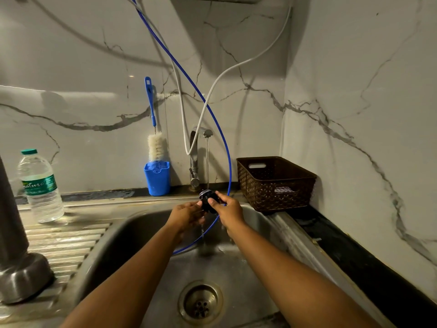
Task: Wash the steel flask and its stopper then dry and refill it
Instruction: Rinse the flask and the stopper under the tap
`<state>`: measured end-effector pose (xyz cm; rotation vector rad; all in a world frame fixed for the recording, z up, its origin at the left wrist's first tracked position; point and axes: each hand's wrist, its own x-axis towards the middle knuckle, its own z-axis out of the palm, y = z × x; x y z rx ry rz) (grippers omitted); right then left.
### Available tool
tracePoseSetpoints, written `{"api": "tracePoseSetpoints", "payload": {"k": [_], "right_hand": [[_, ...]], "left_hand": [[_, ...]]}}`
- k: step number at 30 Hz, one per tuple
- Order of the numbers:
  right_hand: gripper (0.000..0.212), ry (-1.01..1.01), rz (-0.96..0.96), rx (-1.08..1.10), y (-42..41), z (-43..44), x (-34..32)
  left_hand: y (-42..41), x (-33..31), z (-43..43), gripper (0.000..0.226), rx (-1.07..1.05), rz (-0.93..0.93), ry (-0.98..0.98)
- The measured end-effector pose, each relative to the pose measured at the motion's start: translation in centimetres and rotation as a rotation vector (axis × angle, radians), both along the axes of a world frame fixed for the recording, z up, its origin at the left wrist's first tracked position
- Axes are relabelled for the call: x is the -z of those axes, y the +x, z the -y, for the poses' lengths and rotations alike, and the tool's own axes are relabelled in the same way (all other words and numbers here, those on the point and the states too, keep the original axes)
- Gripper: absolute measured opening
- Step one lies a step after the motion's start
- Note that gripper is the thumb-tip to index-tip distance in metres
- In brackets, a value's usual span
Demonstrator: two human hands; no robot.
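Steel sink lies beneath both forearms, which reach forward from the bottom edge and converge at the far side of the basin. The left hand comes in from the left with its palm turned toward the right. The right hand meets it from the other side, back of the hand upward. Between them sits the black stopper, held above the basin under the thin stream that falls from the tap.

Much of the black stopper is covered by the hands, so only its top and part of its dark body show. The steel flask stands at the far left on the ridged draining board, well apart from the hands; it is blurred and its upper part is cut off by the frame edge. A blue tube loops down behind the right hand into the basin.

Right fingers curl round the right side of the black stopper, with the thumb on its front. Left fingers are bent in against its left side, gripping it from there.
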<state>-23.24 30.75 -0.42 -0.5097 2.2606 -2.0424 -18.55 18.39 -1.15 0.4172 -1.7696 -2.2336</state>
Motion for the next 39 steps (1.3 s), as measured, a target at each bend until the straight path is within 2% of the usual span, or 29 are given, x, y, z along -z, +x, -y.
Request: {"api": "tracePoseSetpoints", "payload": {"k": [10, 15, 19, 21, 25, 29, 32, 35, 39], "right_hand": [[0.052, 0.106, -0.118, 0.001, 0.2, -0.1, 0.0], [0.054, 0.106, -0.153, -0.011, 0.2, 0.1, 0.0], [0.053, 0.104, -0.164, -0.013, 0.2, -0.1, 0.0], [0.052, 0.106, -0.153, -0.01, 0.1, -0.2, 0.1], [0.052, 0.083, -0.1, -0.015, -0.3, -0.5, 0.4], [0.055, -0.036, 0.04, -0.065, -0.4, -1.0, 0.6], [0.054, -0.047, 0.083, -0.056, -0.8, -1.4, 0.8], [0.045, -0.075, 0.13, -0.056, -1.0, -1.5, 1.0], [0.03, -0.057, 0.162, -0.034, -0.9, -1.2, 1.1]], "left_hand": [[0.3, 0.1, 0.5, 0.021, 0.073, -0.048, 0.001], [0.8, -0.2, 0.6, 0.036, 0.047, -0.125, -0.025], [0.9, -0.3, 0.5, 0.044, -0.027, -0.19, -0.192], [0.9, -0.3, 0.4, 0.045, -0.055, -0.226, -0.319], [1.0, -0.6, 0.2, 0.043, -0.048, -0.296, -0.414], [0.5, -0.7, 0.0, 0.042, -0.018, -0.305, -0.513], [0.0, -0.6, -0.2, 0.042, 0.001, -0.251, -0.538], [-0.3, -0.3, -0.2, 0.04, -0.033, -0.196, -0.573], [-0.6, 0.0, -0.7, 0.03, -0.075, -0.151, -0.498]]}}
